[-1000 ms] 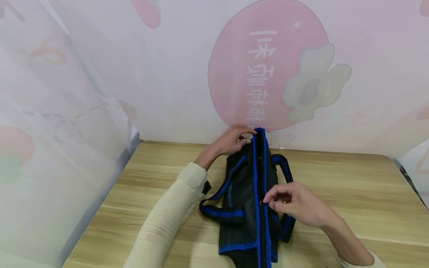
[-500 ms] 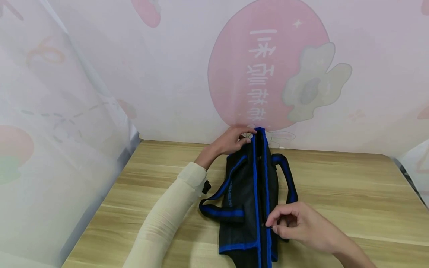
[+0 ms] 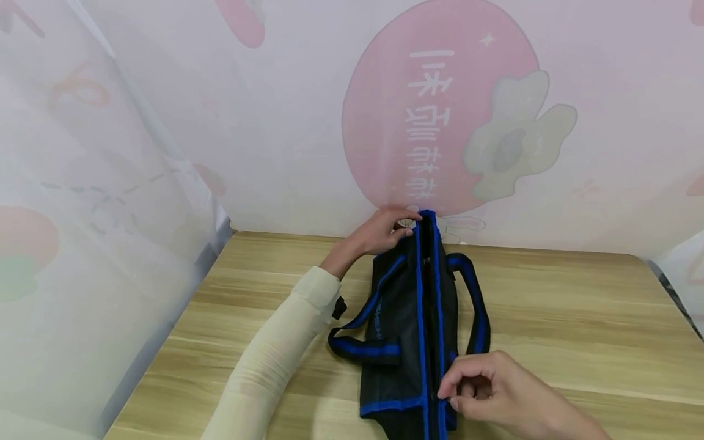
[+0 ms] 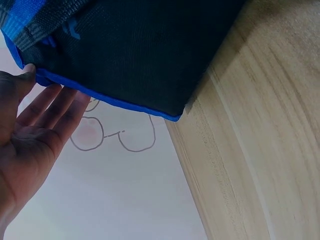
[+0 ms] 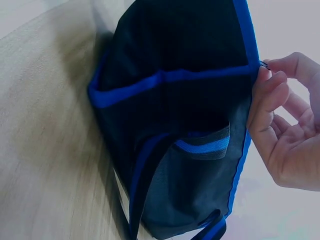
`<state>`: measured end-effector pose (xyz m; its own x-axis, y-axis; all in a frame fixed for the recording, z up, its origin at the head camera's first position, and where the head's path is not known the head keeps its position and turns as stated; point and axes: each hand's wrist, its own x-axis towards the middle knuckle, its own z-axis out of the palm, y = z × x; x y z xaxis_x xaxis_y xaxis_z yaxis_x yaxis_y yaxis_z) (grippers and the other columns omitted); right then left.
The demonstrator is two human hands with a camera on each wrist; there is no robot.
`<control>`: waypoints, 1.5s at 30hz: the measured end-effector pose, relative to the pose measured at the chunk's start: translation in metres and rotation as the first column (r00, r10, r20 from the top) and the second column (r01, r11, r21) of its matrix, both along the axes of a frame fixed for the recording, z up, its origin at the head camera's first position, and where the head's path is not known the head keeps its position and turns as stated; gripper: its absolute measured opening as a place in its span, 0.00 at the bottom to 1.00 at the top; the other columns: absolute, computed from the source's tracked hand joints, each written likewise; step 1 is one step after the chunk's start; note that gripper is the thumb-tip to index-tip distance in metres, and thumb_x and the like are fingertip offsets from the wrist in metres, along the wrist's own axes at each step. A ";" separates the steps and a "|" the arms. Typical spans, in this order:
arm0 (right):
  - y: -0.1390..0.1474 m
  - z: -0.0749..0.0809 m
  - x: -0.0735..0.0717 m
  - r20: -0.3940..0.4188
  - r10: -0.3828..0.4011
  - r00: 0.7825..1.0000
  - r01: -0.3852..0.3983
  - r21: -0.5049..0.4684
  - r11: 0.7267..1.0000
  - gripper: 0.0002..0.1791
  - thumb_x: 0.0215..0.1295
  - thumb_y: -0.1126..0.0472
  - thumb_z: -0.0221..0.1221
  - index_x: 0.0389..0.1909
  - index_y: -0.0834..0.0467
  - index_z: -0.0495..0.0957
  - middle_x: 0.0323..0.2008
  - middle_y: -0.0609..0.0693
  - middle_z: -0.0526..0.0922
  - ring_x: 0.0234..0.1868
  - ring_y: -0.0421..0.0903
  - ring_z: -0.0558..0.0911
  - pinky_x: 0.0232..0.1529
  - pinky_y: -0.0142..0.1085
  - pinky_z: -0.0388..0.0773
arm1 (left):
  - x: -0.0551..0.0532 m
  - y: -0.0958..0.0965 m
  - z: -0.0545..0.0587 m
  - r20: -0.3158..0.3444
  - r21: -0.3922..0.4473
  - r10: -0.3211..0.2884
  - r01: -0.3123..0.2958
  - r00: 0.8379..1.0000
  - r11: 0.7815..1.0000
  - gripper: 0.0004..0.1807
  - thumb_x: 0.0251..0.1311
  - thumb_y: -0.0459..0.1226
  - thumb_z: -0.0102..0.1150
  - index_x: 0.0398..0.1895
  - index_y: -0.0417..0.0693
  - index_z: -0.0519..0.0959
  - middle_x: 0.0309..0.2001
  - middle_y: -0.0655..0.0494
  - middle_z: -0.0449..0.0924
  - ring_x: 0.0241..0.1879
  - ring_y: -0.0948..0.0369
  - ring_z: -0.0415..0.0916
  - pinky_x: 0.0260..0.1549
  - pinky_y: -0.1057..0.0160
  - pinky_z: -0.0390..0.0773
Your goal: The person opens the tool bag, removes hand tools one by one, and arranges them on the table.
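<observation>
A black fabric bag with blue trim (image 3: 393,311) stands on the table, its long narrow top running away from me. My left hand (image 3: 379,231) pinches the far top corner, and the left wrist view shows thumb and fingers (image 4: 62,107) at the blue edge. Lower down the same top seam, my right hand (image 3: 489,391) pinches a small zipper pull (image 5: 264,64) between thumb and forefinger. Behind the right hand the seam shows a dark gap (image 3: 430,287). The near end of the bag runs out of the head view.
Blue-striped handles hang loose on both sides, the left handle (image 3: 363,349) and the right handle (image 3: 480,305). A black buckle-like piece (image 3: 339,307) sticks out by the left sleeve. Behind the wooden table (image 3: 566,305) rises a printed pink-and-white backdrop (image 3: 286,140).
My right hand has slid along the seam toward the near end of the bag with the zipper pull. The right handle, partly behind that hand before, shows more. My left hand stays at the far corner.
</observation>
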<state>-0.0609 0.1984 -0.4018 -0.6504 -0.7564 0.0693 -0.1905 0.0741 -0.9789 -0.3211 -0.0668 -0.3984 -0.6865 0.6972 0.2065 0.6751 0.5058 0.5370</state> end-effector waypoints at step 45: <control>-0.009 0.022 -0.050 -0.343 -0.385 0.857 0.468 0.205 0.859 0.31 0.75 0.56 0.67 0.75 0.57 0.71 0.72 0.58 0.75 0.68 0.62 0.77 0.61 0.52 0.86 | 0.096 0.000 0.015 0.034 -0.009 0.150 -0.150 0.988 0.989 0.41 0.71 0.54 0.66 0.82 0.49 0.68 0.84 0.44 0.59 0.81 0.42 0.62 0.76 0.37 0.70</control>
<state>-0.1111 0.1892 -0.3797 -0.8966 -0.4229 0.1316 -0.3398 0.4663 -0.8167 -0.2254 -0.0671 -0.3835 -0.7899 0.5872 0.1766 0.5726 0.6034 0.5550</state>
